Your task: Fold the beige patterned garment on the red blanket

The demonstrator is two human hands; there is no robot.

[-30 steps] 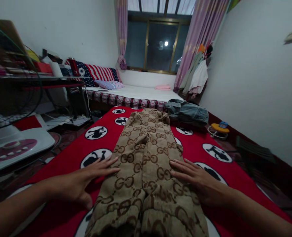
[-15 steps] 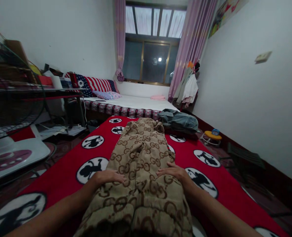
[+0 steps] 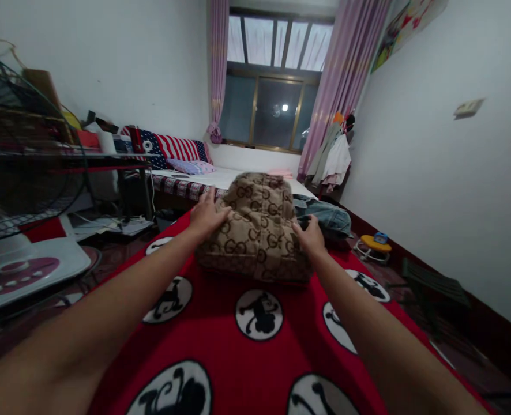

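Observation:
A tan garment with a brown logo print (image 3: 258, 227) lies folded over on itself on the far part of a red blanket (image 3: 221, 340) with black-and-white round pictures. My left hand (image 3: 207, 216) rests on its left side, fingers spread along the cloth. My right hand (image 3: 310, 236) presses its right side, fingers curled against the edge. Both arms reach far forward over the blanket.
A blue denim garment (image 3: 327, 216) lies just behind the tan one on the right. A bed with a striped pillow (image 3: 181, 148) stands at the back under a window. A fan (image 3: 17, 173) and a cluttered shelf are on the left. A small yellow stool (image 3: 375, 243) stands by the right wall.
The tan garment lay stretched out towards me; its near half is now folded over onto the far half. Both hands have moved forward with it, from the middle to the far end.

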